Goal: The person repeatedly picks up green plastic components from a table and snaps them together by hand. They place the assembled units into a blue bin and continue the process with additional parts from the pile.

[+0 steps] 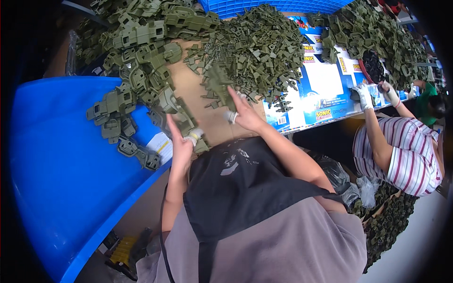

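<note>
My left hand (181, 144) grips an olive-green moulded plastic part (186, 115) at the left side of the brown cardboard. A pale wrap covers its thumb. Slightly farther off, my right hand (247, 115) has another olive-green plastic part (218, 81) at its fingers, smeared by motion. Its thumb, also wrapped in something pale, is blurred. Part of the grip on each piece is hidden. Large olive-green plastic shells (141, 61) are heaped beside my left hand, and a pile of small green pieces (259, 47) lies beyond my right.
The cardboard (214, 122) lies before me. A big blue plastic surface (71, 165) fills the left, with a blue crate (278, 6) at the back. On the right, a co-worker in a striped shirt (401, 151) works at the printed sheet (325, 89) near more green parts (363, 35).
</note>
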Motion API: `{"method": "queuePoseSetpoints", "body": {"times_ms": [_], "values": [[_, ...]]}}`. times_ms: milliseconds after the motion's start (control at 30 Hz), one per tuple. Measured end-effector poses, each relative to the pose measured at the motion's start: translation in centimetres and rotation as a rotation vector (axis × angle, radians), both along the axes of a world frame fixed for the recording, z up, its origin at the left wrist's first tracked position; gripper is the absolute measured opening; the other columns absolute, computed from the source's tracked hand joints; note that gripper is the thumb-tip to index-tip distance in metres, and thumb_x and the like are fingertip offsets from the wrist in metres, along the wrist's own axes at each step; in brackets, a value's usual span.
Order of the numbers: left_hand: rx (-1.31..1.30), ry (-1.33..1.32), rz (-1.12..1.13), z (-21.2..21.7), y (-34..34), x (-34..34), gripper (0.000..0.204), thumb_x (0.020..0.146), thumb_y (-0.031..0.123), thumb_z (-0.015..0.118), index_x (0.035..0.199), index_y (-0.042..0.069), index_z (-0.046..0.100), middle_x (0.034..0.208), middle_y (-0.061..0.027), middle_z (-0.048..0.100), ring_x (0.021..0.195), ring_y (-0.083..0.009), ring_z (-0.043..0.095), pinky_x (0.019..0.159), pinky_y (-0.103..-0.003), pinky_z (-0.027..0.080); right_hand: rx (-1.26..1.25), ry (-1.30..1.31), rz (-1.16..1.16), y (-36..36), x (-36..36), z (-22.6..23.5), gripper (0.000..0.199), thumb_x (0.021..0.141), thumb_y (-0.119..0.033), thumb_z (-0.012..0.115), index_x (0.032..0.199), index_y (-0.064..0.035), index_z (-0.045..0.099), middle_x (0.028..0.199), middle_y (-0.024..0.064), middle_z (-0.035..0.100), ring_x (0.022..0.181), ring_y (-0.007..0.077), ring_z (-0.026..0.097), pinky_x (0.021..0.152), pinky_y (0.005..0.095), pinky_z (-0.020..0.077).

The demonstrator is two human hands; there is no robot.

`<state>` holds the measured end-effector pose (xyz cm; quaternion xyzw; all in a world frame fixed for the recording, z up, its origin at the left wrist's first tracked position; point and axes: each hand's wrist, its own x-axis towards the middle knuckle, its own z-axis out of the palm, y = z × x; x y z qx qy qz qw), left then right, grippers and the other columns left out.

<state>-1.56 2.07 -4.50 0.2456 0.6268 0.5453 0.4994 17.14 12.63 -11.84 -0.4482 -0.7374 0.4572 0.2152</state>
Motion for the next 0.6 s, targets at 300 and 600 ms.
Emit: {"method": "queuePoseSetpoints", "body": {"times_ms": [300,600], "values": [[0.119,-0.881,-0.151,-1.8,-0.2,-2.3,0.071,0.082,0.062,0.044,0.120,0.002,0.043,0.102,-0.0108,0.055,0.088,-0.0271,0.061,0.072,-0.038,0.054,0.427,-0.519,-0.225,0.6,15.9,-3.0,0.035,0.067,-0.001,0.062,0.101,-0.0057,0.055,0.097,0.0146,0.054,0.093,0.0343,0.051,0.081,0.0399,0.0430],[0.018,-0.795,0.015,-1.6,1.2,0.4,0.059,0.080,0.044,0.061,0.119,0.001,0.049,0.109,-0.0098,0.058,0.095,-0.0238,0.060,0.075,-0.035,0.053,0.117,-0.513,-0.150,-0.8,16.2,-2.5,0.029,0.075,-0.003,0.061,0.101,-0.0031,0.049,0.089,0.0172,0.064,0.080,0.0343,0.062,0.067,0.0369,0.0494]]}}
